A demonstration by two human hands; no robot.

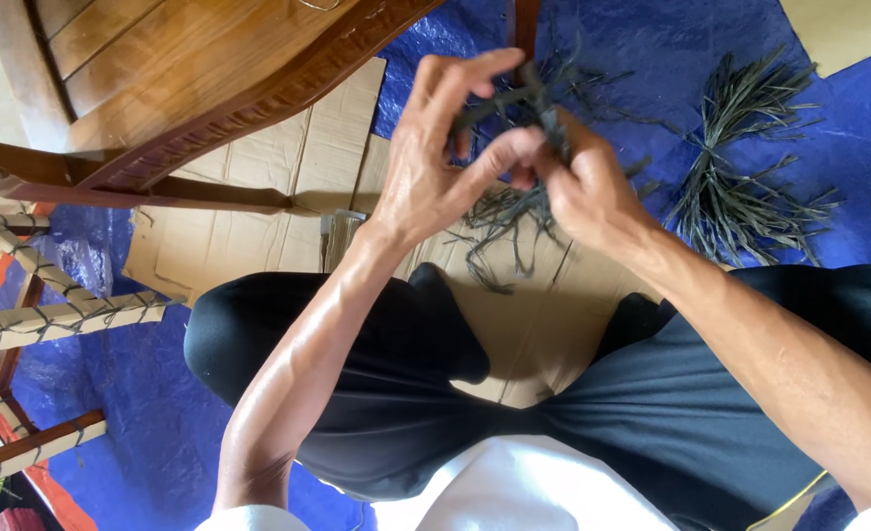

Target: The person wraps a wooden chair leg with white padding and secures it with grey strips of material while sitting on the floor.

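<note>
Both my hands meet above my lap around a tangle of dark green strips [510,208]. My left hand [435,157] pinches the upper strands between thumb and fingers. My right hand [583,187] closes on the same bunch from the right, thumb touching the left thumb. Loose ends of the strips hang down below the hands over a sheet of cardboard [524,324]. A second bundle of the same dark strips [740,167] lies spread on the blue tarp [652,49], to the right of my hands.
A wooden chair [199,88] lies tipped at the upper left over flattened cardboard [258,216]. A frame wrapped in pale woven binding [52,320] stands at the left edge. My legs in dark trousers [406,393] fill the lower part.
</note>
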